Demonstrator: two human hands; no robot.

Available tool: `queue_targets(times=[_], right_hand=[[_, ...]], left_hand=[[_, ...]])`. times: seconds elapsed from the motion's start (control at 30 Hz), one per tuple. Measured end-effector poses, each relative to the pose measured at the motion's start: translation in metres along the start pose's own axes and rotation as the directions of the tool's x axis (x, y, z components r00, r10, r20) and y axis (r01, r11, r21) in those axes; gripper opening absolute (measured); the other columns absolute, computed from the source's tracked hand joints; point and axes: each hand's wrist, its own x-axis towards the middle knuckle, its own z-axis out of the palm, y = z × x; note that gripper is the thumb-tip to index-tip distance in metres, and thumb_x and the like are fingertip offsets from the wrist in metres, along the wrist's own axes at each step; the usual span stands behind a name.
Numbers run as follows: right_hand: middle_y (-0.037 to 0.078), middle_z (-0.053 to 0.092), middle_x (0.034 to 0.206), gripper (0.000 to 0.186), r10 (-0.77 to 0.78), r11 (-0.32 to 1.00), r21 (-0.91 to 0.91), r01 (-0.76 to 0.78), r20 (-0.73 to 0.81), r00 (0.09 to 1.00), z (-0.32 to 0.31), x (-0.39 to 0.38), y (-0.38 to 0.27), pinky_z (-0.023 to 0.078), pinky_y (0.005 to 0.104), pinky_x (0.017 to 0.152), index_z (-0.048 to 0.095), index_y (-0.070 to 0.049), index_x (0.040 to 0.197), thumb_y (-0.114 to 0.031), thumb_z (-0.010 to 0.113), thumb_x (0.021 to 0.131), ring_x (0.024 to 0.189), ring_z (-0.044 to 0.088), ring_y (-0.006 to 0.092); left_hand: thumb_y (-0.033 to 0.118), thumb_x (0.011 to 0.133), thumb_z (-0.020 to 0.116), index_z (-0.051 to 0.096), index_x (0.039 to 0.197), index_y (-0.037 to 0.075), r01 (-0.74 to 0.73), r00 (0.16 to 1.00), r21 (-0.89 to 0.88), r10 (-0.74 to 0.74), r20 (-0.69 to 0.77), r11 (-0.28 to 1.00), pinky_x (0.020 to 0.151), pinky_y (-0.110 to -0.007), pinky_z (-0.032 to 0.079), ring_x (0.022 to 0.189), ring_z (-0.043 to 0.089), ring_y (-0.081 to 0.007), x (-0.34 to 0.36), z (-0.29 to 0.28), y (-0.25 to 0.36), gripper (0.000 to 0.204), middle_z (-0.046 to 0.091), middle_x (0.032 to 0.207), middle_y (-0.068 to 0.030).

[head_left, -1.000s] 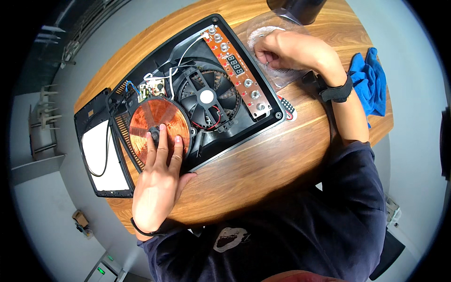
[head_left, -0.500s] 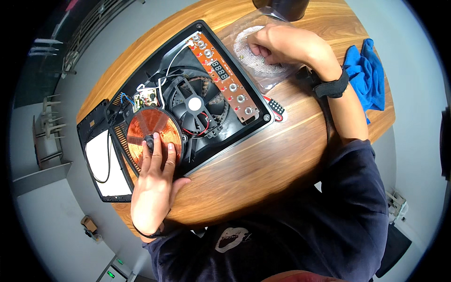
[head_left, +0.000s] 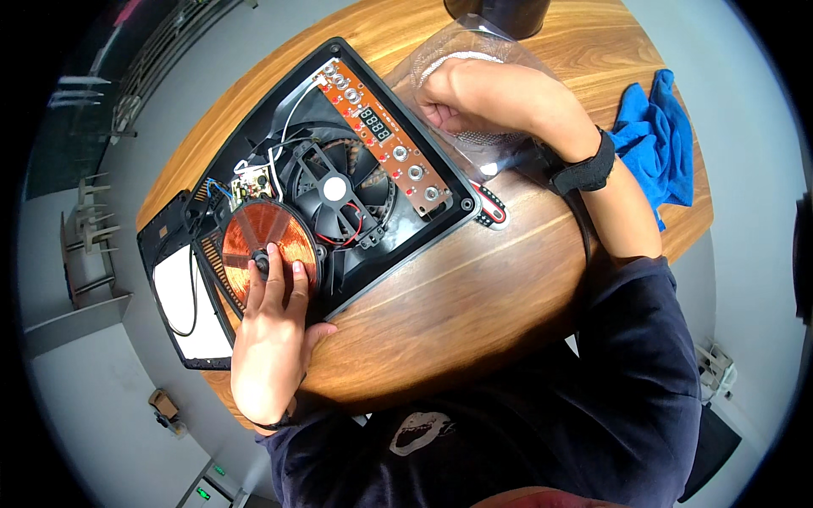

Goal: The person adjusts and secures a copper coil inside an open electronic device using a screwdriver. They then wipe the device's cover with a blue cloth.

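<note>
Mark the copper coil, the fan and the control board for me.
Copper coil [head_left: 269, 223]: head view, upper part of its round face.
Fan [head_left: 336, 189]: head view, the white centre.
Control board [head_left: 374, 124]: head view, its digit display.

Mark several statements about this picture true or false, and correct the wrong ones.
1. The left hand has its fingers on the copper coil. True.
2. The right hand is on the fan. False: it is at the clear plastic piece beyond the black housing.
3. A blue cloth lies to the right of the right forearm. True.
4. The fan is to the left of the coil. False: it is to the coil's right.
</note>
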Motion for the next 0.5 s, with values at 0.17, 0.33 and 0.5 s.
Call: queue_targets(times=[0.17, 0.33, 0.5], right_hand=[[0.013, 0.073, 0.091, 0.016, -0.033, 0.999, 0.037, 0.033, 0.014, 0.999, -0.01, -0.011, 0.002, 0.058, 0.0461, 0.082, 0.069, -0.004, 0.101, -0.003, 0.084, 0.093, 0.093, 0.073, 0.0358], [0.014, 0.072, 0.09, 0.017, 0.091, 0.993, -0.067, -0.093, -0.039, 0.995, -0.012, -0.023, 0.004, 0.057, 0.0468, 0.081, 0.068, -0.006, 0.102, -0.006, 0.084, 0.095, 0.092, 0.072, 0.0358], [0.015, 0.072, 0.088, 0.018, 0.127, 0.989, -0.086, -0.12, 0.084, 0.988, -0.023, -0.021, -0.001, 0.057, 0.0473, 0.078, 0.067, -0.004, 0.097, -0.007, 0.085, 0.095, 0.087, 0.071, 0.0379]], left_hand=[[0.037, 0.078, 0.095, 0.067, 0.158, -0.001, -0.046, 0.997, -0.017, 0.045, -0.06, 0.999, 0.119, -0.056, 0.058, 0.154, 0.055, -0.0597, 0.0, 0.0, -0.001, 0.093, 0.046, 0.178, -0.0308], [0.037, 0.077, 0.095, 0.066, 0.158, -0.001, -0.055, 0.996, -0.024, 0.053, -0.066, 0.998, 0.118, -0.056, 0.059, 0.153, 0.056, -0.0597, -0.004, -0.001, 0.0, 0.094, 0.047, 0.178, -0.0306], [0.04, 0.078, 0.093, 0.067, 0.158, 0.0, -0.043, 0.997, -0.023, 0.042, -0.06, 0.999, 0.118, -0.055, 0.059, 0.153, 0.056, -0.059, -0.004, -0.003, 0.001, 0.093, 0.048, 0.177, -0.03]])
